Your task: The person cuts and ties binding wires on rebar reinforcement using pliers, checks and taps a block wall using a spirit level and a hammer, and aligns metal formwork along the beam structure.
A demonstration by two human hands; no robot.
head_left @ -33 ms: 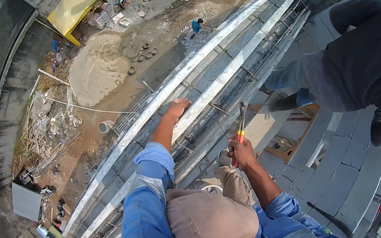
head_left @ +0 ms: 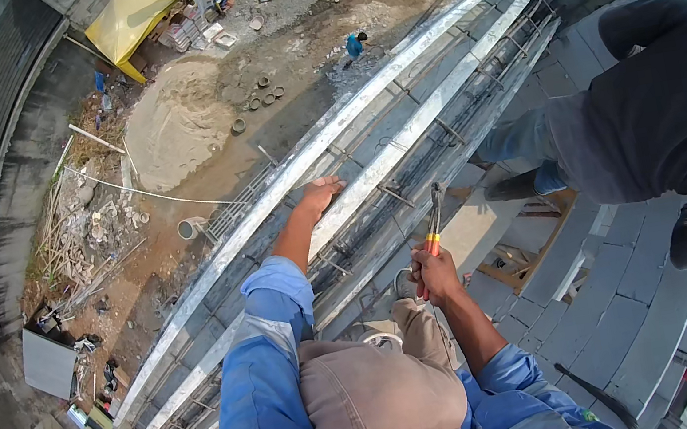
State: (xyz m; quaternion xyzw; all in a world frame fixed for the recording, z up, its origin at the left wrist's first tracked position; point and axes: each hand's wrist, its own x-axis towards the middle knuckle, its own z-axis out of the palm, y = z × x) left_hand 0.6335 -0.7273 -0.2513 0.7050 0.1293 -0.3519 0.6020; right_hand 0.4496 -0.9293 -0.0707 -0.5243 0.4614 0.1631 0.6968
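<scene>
My right hand (head_left: 435,275) is closed around the red and yellow handles of a pair of long pincers (head_left: 434,231). Their metal jaws point up and away from me, short of a long frame of bars. Over on the left, my left hand (head_left: 322,193) reaches across to the far side of the inner pale metal beam (head_left: 404,140). Its fingers look stretched out by the beam's far edge; the fingertips are partly hidden. Thin steel bars (head_left: 396,197) cross between and beside the beams.
A second pale beam (head_left: 284,177) runs along the outer edge, high above the ground. At my right a person (head_left: 633,115) in dark clothes bends over grey blocks (head_left: 592,337). An opening with a wooden frame (head_left: 515,277) lies between us. Below are a sand pile (head_left: 180,119) and a person (head_left: 355,46) in blue.
</scene>
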